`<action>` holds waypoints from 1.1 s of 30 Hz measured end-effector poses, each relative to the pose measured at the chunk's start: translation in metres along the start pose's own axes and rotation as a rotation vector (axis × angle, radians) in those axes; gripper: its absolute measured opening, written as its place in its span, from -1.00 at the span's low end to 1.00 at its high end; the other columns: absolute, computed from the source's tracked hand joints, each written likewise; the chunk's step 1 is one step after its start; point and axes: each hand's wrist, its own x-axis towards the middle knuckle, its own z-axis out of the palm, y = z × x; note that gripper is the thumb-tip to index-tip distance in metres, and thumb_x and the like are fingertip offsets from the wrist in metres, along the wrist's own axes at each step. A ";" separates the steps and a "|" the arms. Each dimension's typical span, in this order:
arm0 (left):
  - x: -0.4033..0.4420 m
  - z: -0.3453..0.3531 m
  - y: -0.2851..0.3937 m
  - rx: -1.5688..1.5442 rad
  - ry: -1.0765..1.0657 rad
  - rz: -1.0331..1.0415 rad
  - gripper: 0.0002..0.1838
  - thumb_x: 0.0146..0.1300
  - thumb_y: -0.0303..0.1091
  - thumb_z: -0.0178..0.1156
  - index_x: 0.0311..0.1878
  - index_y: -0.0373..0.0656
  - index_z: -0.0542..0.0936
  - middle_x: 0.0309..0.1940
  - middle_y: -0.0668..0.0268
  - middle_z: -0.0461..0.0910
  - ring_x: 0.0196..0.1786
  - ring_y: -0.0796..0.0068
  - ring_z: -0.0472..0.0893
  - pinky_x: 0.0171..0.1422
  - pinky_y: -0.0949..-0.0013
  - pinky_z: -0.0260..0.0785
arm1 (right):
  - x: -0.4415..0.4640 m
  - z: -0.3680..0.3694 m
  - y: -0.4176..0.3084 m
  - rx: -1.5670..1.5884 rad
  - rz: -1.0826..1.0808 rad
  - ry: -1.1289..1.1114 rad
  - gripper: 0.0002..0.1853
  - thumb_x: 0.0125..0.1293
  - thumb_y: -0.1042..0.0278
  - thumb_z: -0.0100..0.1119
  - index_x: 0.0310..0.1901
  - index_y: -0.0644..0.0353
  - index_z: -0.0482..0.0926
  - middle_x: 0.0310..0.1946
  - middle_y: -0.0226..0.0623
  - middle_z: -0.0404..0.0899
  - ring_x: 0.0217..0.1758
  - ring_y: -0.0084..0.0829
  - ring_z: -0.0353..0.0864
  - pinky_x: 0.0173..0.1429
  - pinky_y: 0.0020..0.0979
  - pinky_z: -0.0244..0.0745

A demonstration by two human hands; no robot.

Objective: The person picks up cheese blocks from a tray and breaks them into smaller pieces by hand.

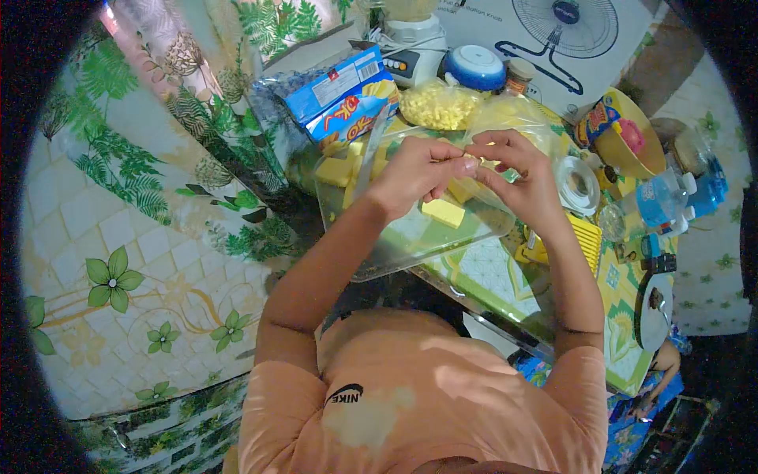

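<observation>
My left hand (417,170) and my right hand (513,170) meet above a clear plastic tray (371,257). The fingertips of both are pinched together on something small that I cannot make out, perhaps part of the clear plastic bag (517,118) beside them. Below the hands, a yellow block (443,212) lies in the tray. More yellow blocks (335,171) are at its left side, next to a long flat translucent strip (368,162). A bag of small yellow pieces (440,105) sits just behind the hands.
A blue box (339,95) and a white appliance (414,47) stand behind the tray. Near them is a blue bowl (475,68). To the right are a yellow bowl (641,146), a yellow grater-like item (583,241), bottles (663,197) and a plate (655,312). Another person's arm (666,371) shows lower right.
</observation>
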 end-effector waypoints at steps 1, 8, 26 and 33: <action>-0.001 -0.002 -0.001 -0.013 -0.011 -0.011 -0.72 0.22 -0.18 0.21 -0.31 -0.25 0.63 -0.71 0.44 0.39 -0.68 0.71 0.32 -0.66 0.57 0.11 | 0.000 0.001 0.000 0.031 -0.002 0.008 -0.71 0.13 0.32 0.28 -0.07 0.06 0.63 -0.06 -0.30 0.53 -0.09 -0.40 0.55 -0.18 -0.46 0.48; -0.006 -0.007 -0.004 -0.192 -0.074 -0.093 -0.74 0.22 -0.19 0.22 -0.33 -0.23 0.63 -0.69 0.43 0.42 -0.69 0.70 0.29 -0.66 0.56 0.08 | 0.000 0.005 -0.003 0.216 0.063 -0.034 -0.67 0.06 0.30 0.35 -0.07 0.02 0.65 0.00 -0.31 0.50 -0.06 -0.44 0.52 -0.13 -0.46 0.46; -0.023 -0.004 -0.004 -0.588 -0.157 -0.100 -0.76 0.28 -0.27 0.15 -0.12 -0.24 0.56 -0.45 0.43 0.50 -0.60 0.72 0.35 -0.62 0.58 0.11 | -0.003 0.015 -0.002 0.370 -0.024 -0.007 -0.59 0.00 0.40 0.37 -0.03 0.07 0.63 0.06 -0.31 0.49 -0.27 -0.59 0.46 -0.09 -0.49 0.41; -0.023 0.004 -0.001 -0.614 -0.065 -0.114 -0.78 0.28 -0.27 0.12 -0.16 -0.23 0.52 -0.52 0.39 0.47 -0.65 0.64 0.34 -0.63 0.54 0.09 | -0.002 0.015 -0.007 0.372 -0.039 -0.023 -0.59 0.02 0.38 0.36 -0.01 0.07 0.62 0.09 -0.29 0.47 -0.22 -0.56 0.46 -0.06 -0.47 0.42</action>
